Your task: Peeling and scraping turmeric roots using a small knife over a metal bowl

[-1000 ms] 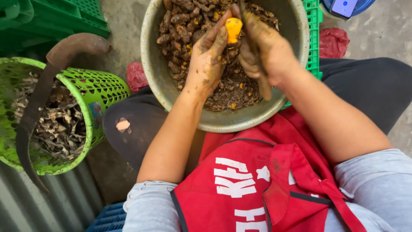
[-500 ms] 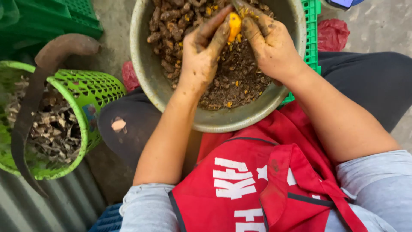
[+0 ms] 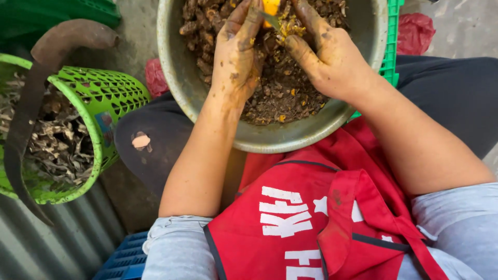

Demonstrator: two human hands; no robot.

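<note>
Hands meet over a wide metal basin that rests across the person's lap, both stained yellow-brown. The left hand closes its grip on a bright orange root piece, held at the top edge of the view above the basin. The right hand has its grip curled around a small knife, of which only the blade shows, lying against the orange piece; the handle is hidden in the fist. Below them the basin holds brown roots and peelings with orange flecks. To the left stands a green mesh basket filled with dry scraps, and a dark curved sickle lies across its rim. A red apron covers the person's front, close under the basin. A green crate shows behind the basin's right side, with a red bag beyond it.
</note>
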